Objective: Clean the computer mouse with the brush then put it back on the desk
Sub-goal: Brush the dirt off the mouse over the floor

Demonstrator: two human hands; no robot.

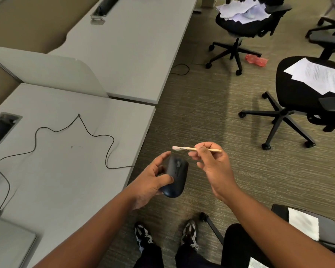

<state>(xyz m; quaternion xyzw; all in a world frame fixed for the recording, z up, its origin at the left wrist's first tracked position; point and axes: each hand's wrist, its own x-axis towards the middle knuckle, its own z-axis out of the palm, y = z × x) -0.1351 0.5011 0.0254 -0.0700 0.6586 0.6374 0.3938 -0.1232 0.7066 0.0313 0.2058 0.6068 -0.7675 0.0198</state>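
Black mouse (176, 176) held off the desk (66, 155), out past its right edge and above the carpet (201, 117), gripped in the left hand (153, 182): thumb laid across the near left flank, fingers curled round the far side, one fingertip up beside the front. Lies with its long axis running away from the body, tail low and near, buttons and wheel facing up and tilted slightly toward the right hand (211, 167).

Pinches the brush (196, 149) between thumb and fingers about mid-handle, that right hand, remaining fingers curled under. Brush lies nearly level, handle end pointing right, pale bristle end pointing left. Bristles sit just above and slightly right of the mouse's front end, close but apart; no contact visible.

Judged as the start or middle of the brushing step. Next stroke likely turns on one thing: bristle tip hangs above the wheel end, so a short drop of the right wrist, down and to the left, should bring it onto the buttons, then along the long axis toward the tail. Left hand nearer the desk, hence the natural one for setting the mouse back across the right edge, near the loose black cable (72, 130).
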